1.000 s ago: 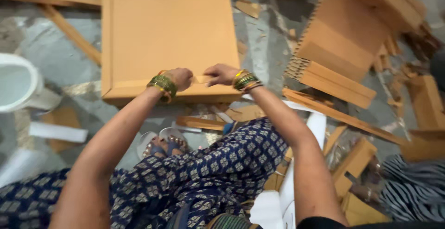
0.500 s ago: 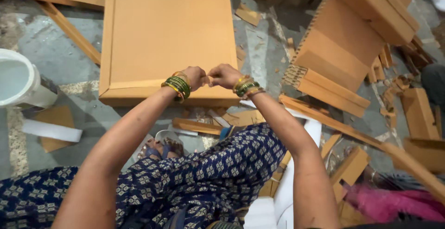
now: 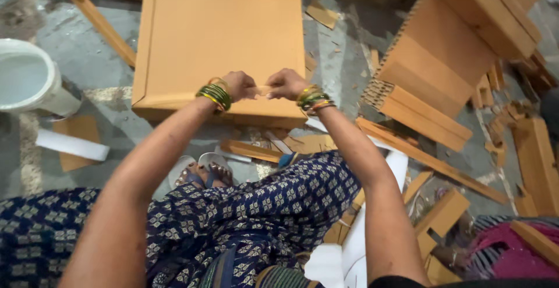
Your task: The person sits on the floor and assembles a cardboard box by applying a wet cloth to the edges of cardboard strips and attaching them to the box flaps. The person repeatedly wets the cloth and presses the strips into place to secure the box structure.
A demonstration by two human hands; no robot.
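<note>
- While both fists meet over the near edge of the cardboard panel (image 3: 224,37), the left hand (image 3: 237,85) is clenched on one end of a small pale strip (image 3: 263,91) and the right hand (image 3: 286,83) is clenched on the other end, knuckles almost touching.
- That strip sits just above the panel's near rim, between the two hands, and most of it is hidden by the fingers, so I cannot tell whether it is tape, paper or a cardboard sliver.
- Judging by the pose, the step in hand is working this strip at the panel's folded near edge, either pressing it on or pulling it taut; the next move seems to call for an even pull and a steady hold from both sides so the strip stays straight along the rim.
- Green and gold bangles (image 3: 215,96) ring both wrists, just nearer the body than the panel's edge.
- The panel lies flat on the floor (image 3: 343,72), its raised border running along its left side and near side.
- Below the panel's near edge, a sandalled foot (image 3: 201,174) and a dark patterned garment (image 3: 256,218) show.
- Left of the panel stands a white bucket (image 3: 26,81), with a white strip (image 3: 71,145) on the floor nearby.
- Right of the panel lie stacked cardboard pieces (image 3: 442,61) and long offcuts (image 3: 431,160).
</note>
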